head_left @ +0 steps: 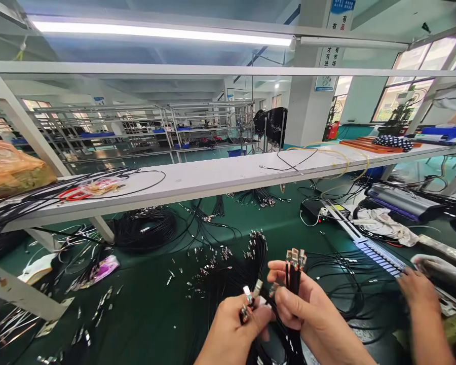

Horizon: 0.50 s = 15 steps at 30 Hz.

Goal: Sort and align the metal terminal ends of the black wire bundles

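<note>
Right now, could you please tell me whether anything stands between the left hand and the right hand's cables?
The right hand does: its fingers lie on the cables' side toward the left hand, with the metal ends rising above the grip.

Black cables (294, 284), silvery connectors (295, 257); green tabletop (144, 314), white-dotted dark cloth (393, 143)

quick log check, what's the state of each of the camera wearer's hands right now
Left hand: closed, holding a few cable ends.
Right hand: closed, holding a cable bundle.
</note>
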Available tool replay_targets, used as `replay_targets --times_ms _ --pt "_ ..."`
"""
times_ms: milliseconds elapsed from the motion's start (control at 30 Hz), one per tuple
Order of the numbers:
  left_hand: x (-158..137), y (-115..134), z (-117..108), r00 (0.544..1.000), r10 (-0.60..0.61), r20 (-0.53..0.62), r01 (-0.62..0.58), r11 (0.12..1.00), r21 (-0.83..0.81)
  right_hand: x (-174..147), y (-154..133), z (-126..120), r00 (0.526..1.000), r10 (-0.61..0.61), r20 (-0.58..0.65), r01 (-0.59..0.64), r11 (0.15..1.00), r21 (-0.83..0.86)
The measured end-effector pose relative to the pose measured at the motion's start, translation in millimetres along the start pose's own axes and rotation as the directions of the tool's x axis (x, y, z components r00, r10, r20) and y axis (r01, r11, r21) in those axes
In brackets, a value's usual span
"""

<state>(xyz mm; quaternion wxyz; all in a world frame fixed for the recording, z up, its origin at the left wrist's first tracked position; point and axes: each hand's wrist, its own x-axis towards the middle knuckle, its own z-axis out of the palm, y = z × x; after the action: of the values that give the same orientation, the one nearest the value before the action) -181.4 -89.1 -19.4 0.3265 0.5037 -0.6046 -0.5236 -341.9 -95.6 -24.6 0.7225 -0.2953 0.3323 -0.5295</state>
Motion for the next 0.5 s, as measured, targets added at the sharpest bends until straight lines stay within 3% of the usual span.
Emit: replay_targets --times_ms 233,500 --pt "-10 12 -19 0.977 -0.188 -0.102 0.163 0.963 -0.217 6 -4 -8 0.999 0.002 0.041 -0.005 0.998 0.061" --pt "-16 21 -23 0.966 -0.230 -0.121 0.173 0.916 -0.361 6 -3 -9 1.000 0.008 -0.009 -0.009 0.998 -0.065"
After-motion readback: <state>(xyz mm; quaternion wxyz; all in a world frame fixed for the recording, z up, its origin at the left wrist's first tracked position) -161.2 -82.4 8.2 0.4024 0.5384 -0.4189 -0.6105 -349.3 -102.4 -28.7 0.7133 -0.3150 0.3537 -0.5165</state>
